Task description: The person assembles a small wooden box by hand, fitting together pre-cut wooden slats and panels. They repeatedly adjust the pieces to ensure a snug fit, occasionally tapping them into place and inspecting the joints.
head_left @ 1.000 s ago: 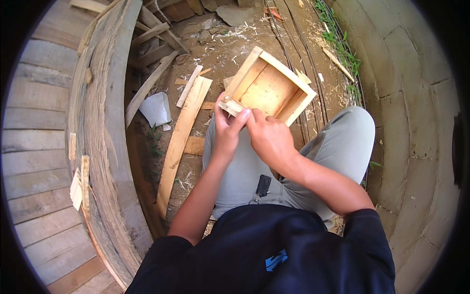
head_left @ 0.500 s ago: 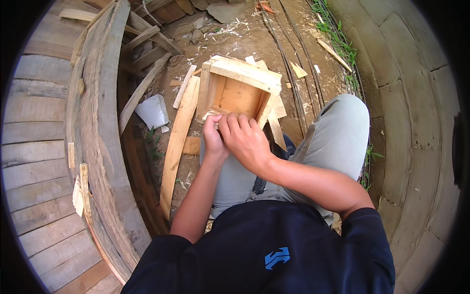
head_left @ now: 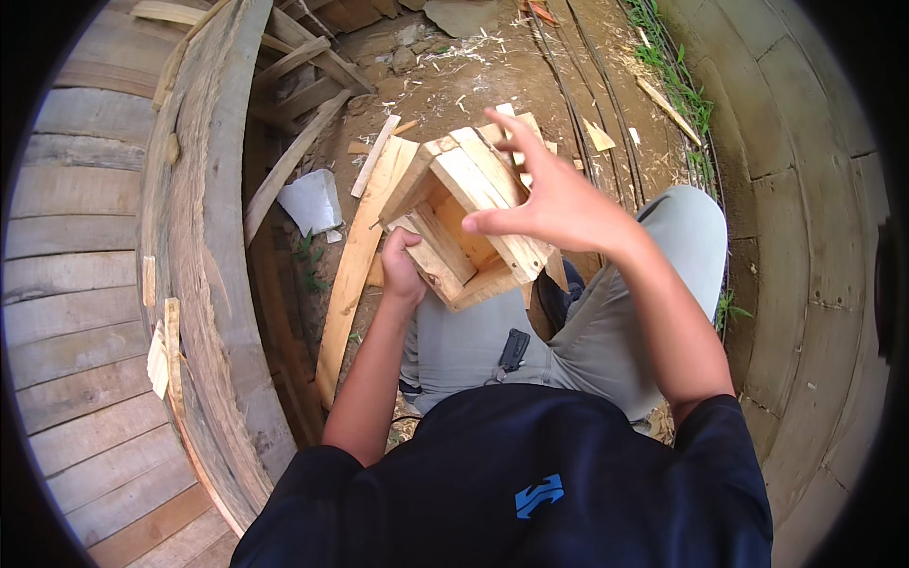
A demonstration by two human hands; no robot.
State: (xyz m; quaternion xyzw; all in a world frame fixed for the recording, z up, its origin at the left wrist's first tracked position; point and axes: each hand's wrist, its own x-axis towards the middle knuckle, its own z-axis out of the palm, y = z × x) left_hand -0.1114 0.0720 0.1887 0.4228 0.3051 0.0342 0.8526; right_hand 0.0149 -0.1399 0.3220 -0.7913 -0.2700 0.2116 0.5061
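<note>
A small open-topped wooden box [head_left: 494, 180] made of pale planks is tilted above my left thigh, its hollow inside facing me. My left hand [head_left: 403, 270] is closed on the box's near left wall, thumb over the rim and the other fingers hidden behind the wood. Over the box's right side, my right hand [head_left: 554, 194] is spread, thumb and fingers wide apart with nothing gripped. Its thumb overlaps the box's opening in the picture; whether it touches the wood I cannot tell.
A long pale board [head_left: 352, 284] lies left of the box, beside a whitish block [head_left: 312, 203]. Further left stands a thick rough timber [head_left: 204, 237] by a plank surface [head_left: 80, 260]. Thin dark rods [head_left: 576, 104] run along the dirt. A block wall [head_left: 786, 218] rises at the right.
The box has turned and tipped, so its inside faces me differently. My right hand has left the near rim and opened over the right side. My left hand has shifted slightly down and left.
</note>
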